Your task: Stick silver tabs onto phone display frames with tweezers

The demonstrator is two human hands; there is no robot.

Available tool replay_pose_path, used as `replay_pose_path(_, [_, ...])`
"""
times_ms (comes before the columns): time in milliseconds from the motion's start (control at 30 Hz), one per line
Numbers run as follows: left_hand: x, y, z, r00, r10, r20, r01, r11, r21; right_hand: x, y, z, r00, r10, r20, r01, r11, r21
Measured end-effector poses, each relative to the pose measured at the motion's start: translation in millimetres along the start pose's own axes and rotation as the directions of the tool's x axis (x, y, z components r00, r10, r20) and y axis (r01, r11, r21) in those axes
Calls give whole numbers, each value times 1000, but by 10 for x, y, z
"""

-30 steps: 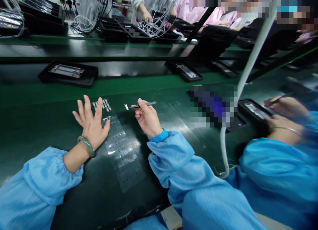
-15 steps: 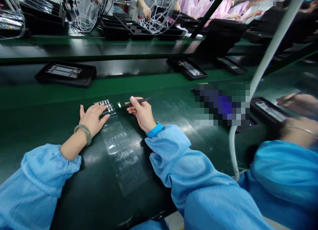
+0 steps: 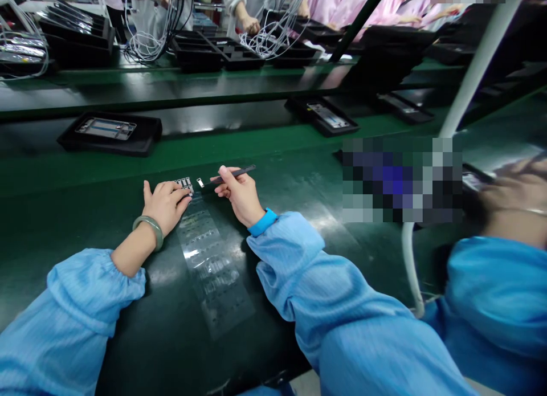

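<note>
My right hand (image 3: 241, 196) is closed around dark tweezers (image 3: 239, 173), whose tips point left. By those tips is a small silvery piece (image 3: 200, 183); whether they grip it I cannot make out. My left hand (image 3: 164, 207), with a bangle at the wrist, lies open at the far end of a clear plastic sheet (image 3: 213, 265), fingertips resting on it. Several small pale pieces (image 3: 184, 183) sit in rows on the sheet there, partly hidden beneath the fingers. The sheet stretches toward me over the dark green work surface (image 3: 154, 333).
Black trays holding phone frames lie beyond, one at left (image 3: 106, 129) and one at centre (image 3: 329, 117). To the right, a pale pole (image 3: 468, 80) slants across, and a co-worker's blurred hand (image 3: 513, 194) works. Cable bundles (image 3: 277, 40) and other people are at the back.
The small silvery piece and the tweezer tips have shifted slightly left, nearer the rows. My left thumb has drawn in toward the fingers. The co-worker's hand at right has moved.
</note>
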State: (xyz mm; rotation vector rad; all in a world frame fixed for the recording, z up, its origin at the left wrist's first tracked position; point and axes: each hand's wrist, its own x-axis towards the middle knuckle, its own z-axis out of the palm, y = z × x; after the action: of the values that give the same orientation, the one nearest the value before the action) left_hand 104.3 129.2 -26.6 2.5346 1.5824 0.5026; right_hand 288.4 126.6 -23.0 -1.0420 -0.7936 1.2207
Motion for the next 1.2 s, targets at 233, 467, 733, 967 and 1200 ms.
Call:
replay_pose_path(233, [17, 3, -11, 1000, -31, -5, 31, 997, -66, -274, -28, 100, 937, 111, 331, -125, 992, 22])
replay_pose_path(467, [30, 22, -29, 994, -106, -14, 103, 987, -122, -456, -39, 156, 682, 345, 645, -191, 935, -298])
replay_pose_path(733, [86, 35, 0, 980, -191, -49, 179, 968, -177, -518, -57, 214, 610, 423, 670, -125, 886, -446])
replay_pose_path(967, [98, 26, 38, 969, -230, -85, 211, 958, -194, -531, -66, 184, 544, 480, 688, -124, 857, -500])
replay_pose_path(1200, [113, 8, 48, 969, -227, -97, 210, 965, -160, -563, -72, 138, 509, 504, 698, -91, 838, -539])
